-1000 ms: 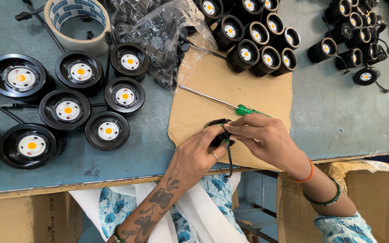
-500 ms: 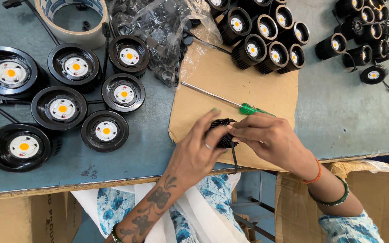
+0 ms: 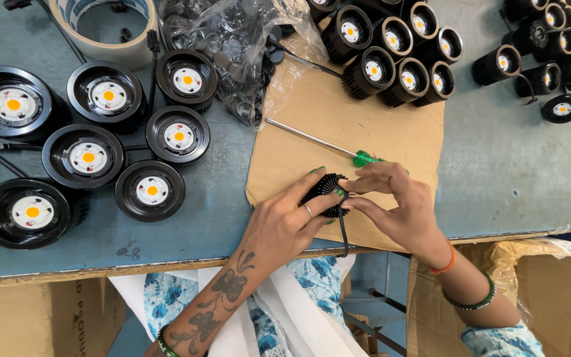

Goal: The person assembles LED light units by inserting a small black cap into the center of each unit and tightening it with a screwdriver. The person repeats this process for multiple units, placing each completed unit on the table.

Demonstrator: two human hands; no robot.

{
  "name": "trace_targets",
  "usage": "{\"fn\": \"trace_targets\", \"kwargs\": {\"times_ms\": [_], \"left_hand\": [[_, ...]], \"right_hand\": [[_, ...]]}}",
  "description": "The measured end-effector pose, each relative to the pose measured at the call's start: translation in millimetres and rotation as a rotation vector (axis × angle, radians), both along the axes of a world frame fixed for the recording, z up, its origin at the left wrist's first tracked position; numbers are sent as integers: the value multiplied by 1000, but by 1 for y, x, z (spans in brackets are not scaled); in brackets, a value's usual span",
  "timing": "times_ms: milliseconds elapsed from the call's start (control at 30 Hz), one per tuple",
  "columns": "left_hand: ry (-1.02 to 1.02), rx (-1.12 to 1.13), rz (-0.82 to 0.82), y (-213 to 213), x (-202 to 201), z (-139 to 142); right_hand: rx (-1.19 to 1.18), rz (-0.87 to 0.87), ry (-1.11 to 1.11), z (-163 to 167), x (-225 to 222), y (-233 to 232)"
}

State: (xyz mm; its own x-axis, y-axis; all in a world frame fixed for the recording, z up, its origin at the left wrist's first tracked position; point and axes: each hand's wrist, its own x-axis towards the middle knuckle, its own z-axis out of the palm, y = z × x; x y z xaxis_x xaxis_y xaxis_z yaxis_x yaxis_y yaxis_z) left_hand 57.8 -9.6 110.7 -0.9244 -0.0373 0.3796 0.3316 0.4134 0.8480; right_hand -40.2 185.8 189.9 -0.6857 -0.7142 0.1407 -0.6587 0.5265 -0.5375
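A small black finned lamp body (image 3: 324,193) with a black cable (image 3: 343,231) hanging from it is held between both hands over a brown cardboard sheet (image 3: 305,145). My left hand (image 3: 285,221) cups it from the left and below. My right hand (image 3: 394,205) pinches its right side with the fingertips. A green-handled screwdriver (image 3: 325,144) lies on the cardboard just beyond my right hand.
Several larger round black lamps with yellow centres (image 3: 87,157) sit at the left. A cluster of small black lamps (image 3: 398,56) stands at the top, more at the top right (image 3: 543,53). A tape roll (image 3: 110,26) and a clear plastic bag (image 3: 232,46) lie at the back. Cardboard boxes (image 3: 550,297) stand below the table edge.
The view has shifted slightly. Both hands stay on the small lamp body, the fingers have turned it a little over the cardboard.
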Motion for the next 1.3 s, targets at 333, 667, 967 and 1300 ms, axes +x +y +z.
{"fn": "trace_targets", "kwargs": {"times_ms": [333, 667, 967, 1300], "left_hand": [[74, -86, 62, 0, -1, 11], [12, -77, 57, 5, 1, 20], [93, -283, 18, 5, -4, 24], [33, -251, 7, 7, -4, 28]], "right_hand": [[-210, 38, -42, -10, 6, 7], [-266, -148, 213, -22, 48, 9], [-514, -304, -294, -45, 95, -2], [-457, -314, -83, -34, 44, 12]]}}
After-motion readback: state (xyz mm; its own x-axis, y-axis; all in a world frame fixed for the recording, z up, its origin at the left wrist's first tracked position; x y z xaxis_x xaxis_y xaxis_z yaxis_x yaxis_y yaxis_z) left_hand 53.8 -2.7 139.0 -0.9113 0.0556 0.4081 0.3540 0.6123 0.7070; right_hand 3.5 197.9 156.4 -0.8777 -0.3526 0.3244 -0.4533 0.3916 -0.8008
